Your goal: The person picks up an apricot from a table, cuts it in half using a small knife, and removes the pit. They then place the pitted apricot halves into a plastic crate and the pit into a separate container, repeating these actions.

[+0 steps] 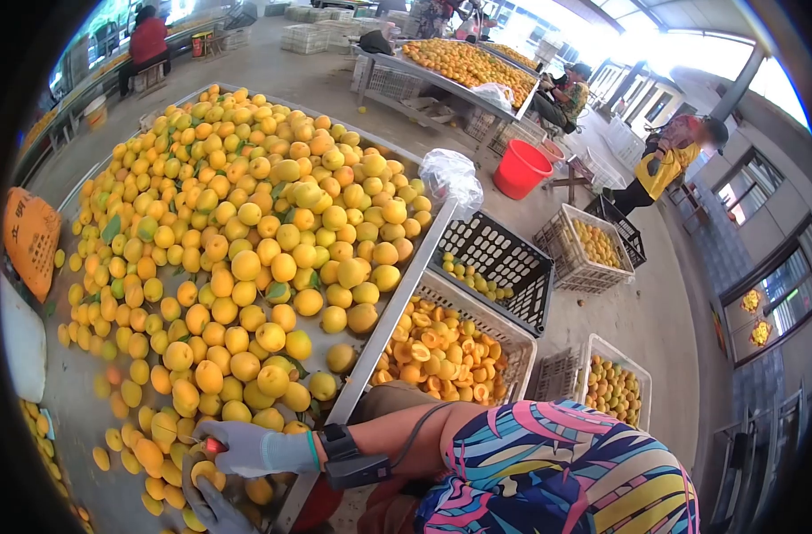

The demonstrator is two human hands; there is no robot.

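Note:
My right hand (250, 448), in a grey-blue glove, is closed around a small red-handled tool (214, 444); its working end is hidden against the fruit. Just below, my left hand (217, 509), in a darker grey glove, grips an apricot (209, 473) between its fingers. Both hands are close together at the near edge of a metal table (78, 356). Whole yellow-orange apricots (246, 222) are heaped across it, some with green leaves among them.
Beside the table stand a crate of halved apricots (441, 356) and a black crate (535, 276) with some fruit. Further off are a red bucket (522, 169), more fruit crates (593, 245), another loaded table (468, 71) and several people. An orange sack (30, 240) lies at the left.

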